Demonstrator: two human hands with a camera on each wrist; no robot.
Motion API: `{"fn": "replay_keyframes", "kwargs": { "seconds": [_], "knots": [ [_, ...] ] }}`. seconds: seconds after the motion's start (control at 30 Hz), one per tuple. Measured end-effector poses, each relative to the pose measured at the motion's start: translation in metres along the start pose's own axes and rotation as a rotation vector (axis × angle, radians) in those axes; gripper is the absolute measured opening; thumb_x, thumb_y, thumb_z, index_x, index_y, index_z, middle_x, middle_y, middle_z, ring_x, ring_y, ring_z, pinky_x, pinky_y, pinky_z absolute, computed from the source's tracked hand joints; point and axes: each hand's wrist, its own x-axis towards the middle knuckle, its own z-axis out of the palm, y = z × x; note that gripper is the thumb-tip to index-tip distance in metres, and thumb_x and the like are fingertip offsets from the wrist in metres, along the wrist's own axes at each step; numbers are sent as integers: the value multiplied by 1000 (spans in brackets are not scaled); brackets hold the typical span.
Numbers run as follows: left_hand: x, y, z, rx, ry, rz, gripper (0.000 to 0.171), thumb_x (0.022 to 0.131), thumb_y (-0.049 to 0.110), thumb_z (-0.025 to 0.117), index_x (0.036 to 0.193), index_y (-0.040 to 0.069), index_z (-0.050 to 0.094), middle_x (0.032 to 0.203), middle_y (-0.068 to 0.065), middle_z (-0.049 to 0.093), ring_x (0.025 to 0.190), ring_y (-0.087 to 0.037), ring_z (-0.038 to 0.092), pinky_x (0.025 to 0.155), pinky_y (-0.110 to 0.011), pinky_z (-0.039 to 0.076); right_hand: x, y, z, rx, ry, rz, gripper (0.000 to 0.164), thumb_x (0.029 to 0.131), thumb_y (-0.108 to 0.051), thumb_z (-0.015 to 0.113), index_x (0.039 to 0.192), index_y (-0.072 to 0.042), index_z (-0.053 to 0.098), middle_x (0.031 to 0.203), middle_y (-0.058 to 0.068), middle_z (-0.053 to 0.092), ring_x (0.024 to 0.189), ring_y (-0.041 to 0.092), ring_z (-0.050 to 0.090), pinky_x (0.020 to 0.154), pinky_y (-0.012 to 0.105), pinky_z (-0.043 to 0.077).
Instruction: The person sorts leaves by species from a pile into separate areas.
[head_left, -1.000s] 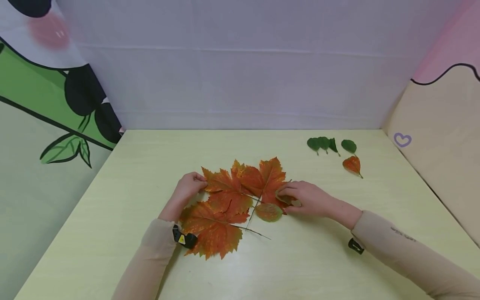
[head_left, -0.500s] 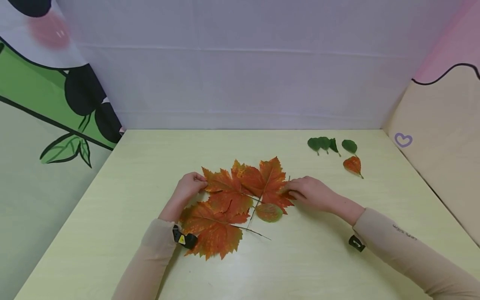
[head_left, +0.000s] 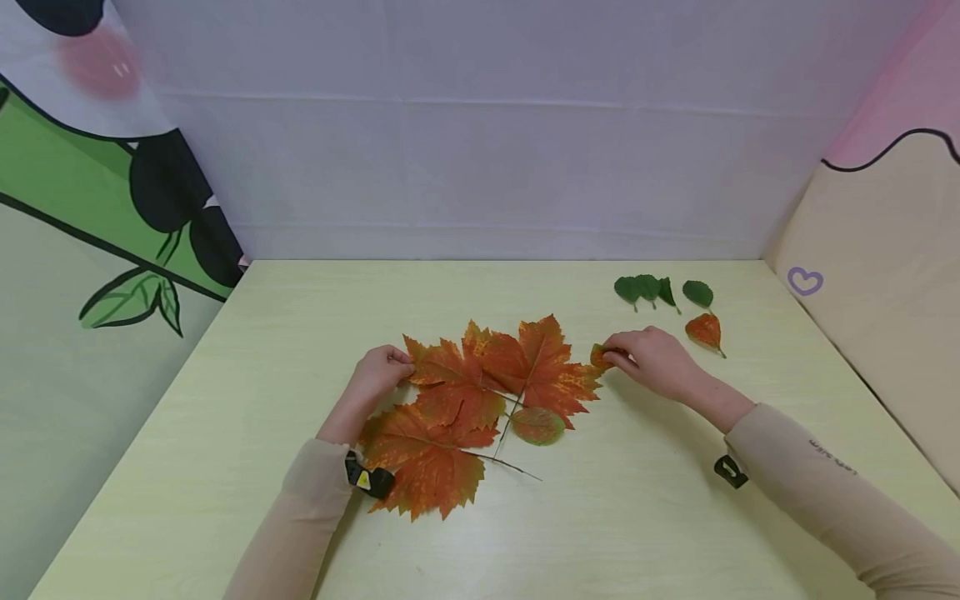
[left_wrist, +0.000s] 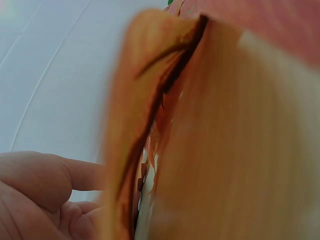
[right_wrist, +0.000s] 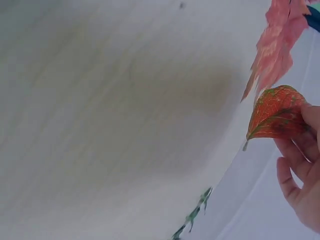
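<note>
My left hand [head_left: 378,372] pinches the left edge of an orange maple leaf [head_left: 452,375] lying on the table. A second orange maple leaf [head_left: 542,358] overlaps it on the right, and a third [head_left: 427,458] lies nearer the front, beside the left forearm. Between thumb and fingers, my right hand [head_left: 651,360] holds a small oval leaf [head_left: 598,357], just off the right maple leaf's tip. In the right wrist view this small leaf [right_wrist: 276,114] shows red-orange with green edges. A blurred leaf [left_wrist: 150,100] hides part of the left hand [left_wrist: 35,195] in the left wrist view.
A green-orange oval leaf [head_left: 537,425] lies by the maple stems. Several small green leaves [head_left: 647,287] are at the table's back right, one of them [head_left: 697,292] set apart, with a small orange leaf [head_left: 704,331] below it. A pale cloth wall [head_left: 480,167] stands behind.
My right hand has lifted the small oval leaf off the right maple leaf and carried it right and toward the back. The left hand stays in place.
</note>
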Motion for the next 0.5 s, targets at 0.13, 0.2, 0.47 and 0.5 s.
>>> {"fn": "replay_keyframes", "kwargs": {
  "seconds": [0.13, 0.2, 0.47, 0.5],
  "knots": [
    [0, 0, 1, -14, 6, 4, 19, 90, 13, 52, 102, -1, 54, 90, -12, 58, 75, -21, 52, 61, -28, 40, -1, 19, -3, 16, -7, 111, 14, 86, -22, 62, 92, -10, 67, 74, -2, 64, 56, 9, 50, 57, 29, 43],
    [-1, 0, 1, -16, 3, 6, 19, 90, 13, 52, 102, -1, 54, 91, -13, 58, 75, -21, 52, 61, -28, 40, -3, 29, -6, 31, 2, 178, 16, 86, -23, 62, 92, -10, 66, 71, -1, 63, 54, 9, 47, 52, 26, 39],
    [-1, 0, 1, -9, 2, -4, 19, 90, 13, 52, 103, -1, 54, 92, -13, 58, 76, -22, 52, 61, -27, 40, -11, 65, -18, 100, 51, 385, 29, 90, -28, 56, 100, -2, 64, 79, 12, 64, 60, 20, 51, 52, 29, 38],
    [-1, 0, 1, -8, 4, -2, 19, 90, 13, 52, 103, -1, 54, 92, -13, 58, 76, -21, 52, 61, -27, 40, -11, 68, -19, 107, 50, 400, 31, 91, -29, 55, 102, -1, 63, 81, 14, 64, 62, 21, 52, 53, 29, 38]
  ]
}}
